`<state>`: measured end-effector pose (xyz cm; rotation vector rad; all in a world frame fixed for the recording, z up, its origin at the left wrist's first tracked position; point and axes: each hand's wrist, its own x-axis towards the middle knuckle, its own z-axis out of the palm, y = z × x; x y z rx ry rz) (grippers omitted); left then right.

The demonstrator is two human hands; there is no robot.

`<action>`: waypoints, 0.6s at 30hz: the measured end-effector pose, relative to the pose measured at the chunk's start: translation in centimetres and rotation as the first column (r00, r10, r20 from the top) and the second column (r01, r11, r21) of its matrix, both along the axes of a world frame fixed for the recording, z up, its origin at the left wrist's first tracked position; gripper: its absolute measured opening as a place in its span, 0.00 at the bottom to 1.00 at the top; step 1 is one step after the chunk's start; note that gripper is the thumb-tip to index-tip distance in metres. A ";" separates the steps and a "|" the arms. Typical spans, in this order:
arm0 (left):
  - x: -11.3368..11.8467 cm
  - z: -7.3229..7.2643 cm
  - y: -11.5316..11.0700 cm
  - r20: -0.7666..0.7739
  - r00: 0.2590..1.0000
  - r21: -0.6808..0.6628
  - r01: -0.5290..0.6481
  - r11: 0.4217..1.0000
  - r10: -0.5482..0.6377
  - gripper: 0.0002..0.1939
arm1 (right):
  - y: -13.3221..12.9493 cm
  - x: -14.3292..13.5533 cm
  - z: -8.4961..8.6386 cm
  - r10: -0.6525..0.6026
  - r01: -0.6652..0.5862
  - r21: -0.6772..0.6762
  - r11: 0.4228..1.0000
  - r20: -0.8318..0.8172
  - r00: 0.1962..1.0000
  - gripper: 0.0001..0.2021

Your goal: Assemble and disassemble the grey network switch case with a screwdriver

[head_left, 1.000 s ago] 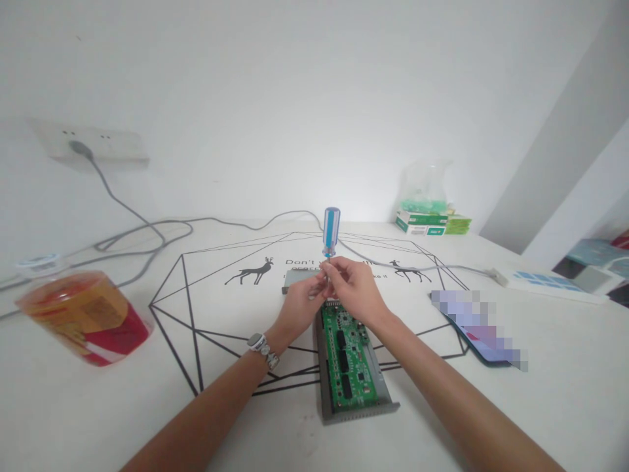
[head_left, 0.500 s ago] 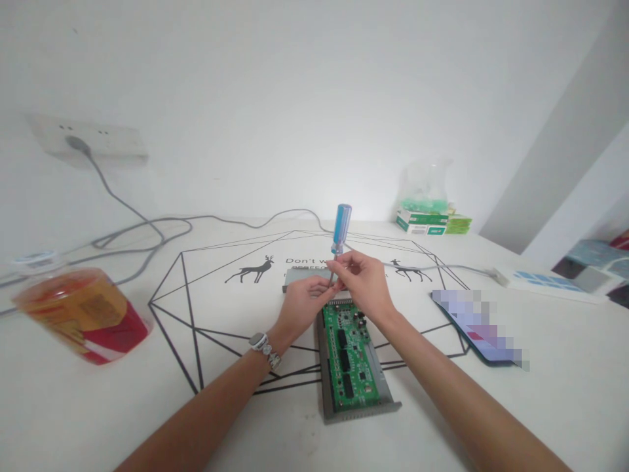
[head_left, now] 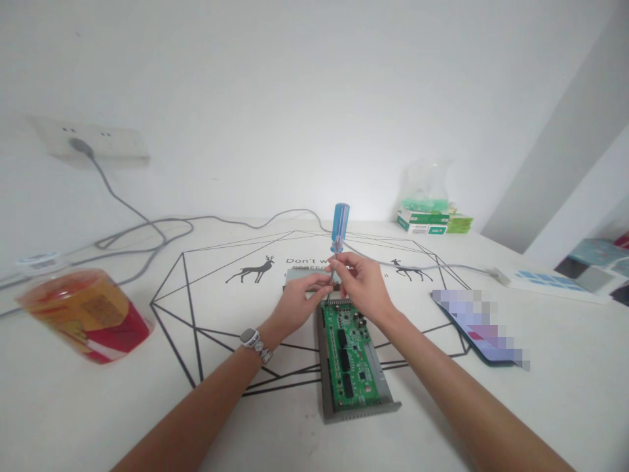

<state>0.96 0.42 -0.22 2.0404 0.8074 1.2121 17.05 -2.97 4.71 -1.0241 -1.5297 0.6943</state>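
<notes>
A screwdriver (head_left: 340, 226) with a clear blue handle stands nearly upright over the far end of an opened grey metal case (head_left: 322, 387). My right hand (head_left: 361, 278) pinches its shaft just under the handle. My left hand (head_left: 302, 298), with a watch on the wrist, is beside the lower shaft, its thumb and fingers close together; whether they hold anything is too small to tell. Inside the case lies a green circuit board (head_left: 354, 360) with black chips. The screwdriver's tip is hidden behind the fingers.
An orange and red container (head_left: 93, 314) stands at the left. A phone-like device (head_left: 476, 328) lies at the right, near a white power strip (head_left: 545, 285). Small green and white boxes (head_left: 422, 221) sit at the back. A grey cable (head_left: 211, 217) runs along the wall.
My left hand has shifted slightly left, away from my right fingers. The screwdriver has moved a little left and its handle has turned.
</notes>
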 end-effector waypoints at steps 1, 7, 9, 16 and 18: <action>0.0 -0.1 0.0 -0.005 1.000 -0.001 0.006 1.000 -0.006 0.13 | 0.0 -0.1 0.0 0.009 -0.009 -0.004 1.000 -0.003 1.000 0.13; 0.3 -0.3 0.0 0.012 0.997 -0.019 0.081 0.997 -0.080 0.11 | -0.3 -0.5 0.1 0.069 -0.070 0.009 0.998 0.039 0.997 0.13; 0.4 -0.4 0.0 0.042 0.995 -0.024 0.094 0.995 -0.093 0.10 | -0.3 -0.6 0.0 0.074 -0.074 0.011 0.997 0.032 0.997 0.12; 1.0 -0.6 0.0 0.067 0.994 -0.029 0.093 0.995 -0.091 0.13 | 0.1 -1.3 -0.5 0.054 -0.054 0.009 0.998 -0.018 0.998 0.09; 1.1 -0.7 0.0 0.071 0.994 -0.036 0.087 0.996 -0.084 0.15 | 0.2 -1.4 -0.5 0.045 -0.045 0.000 0.999 -0.039 0.998 0.11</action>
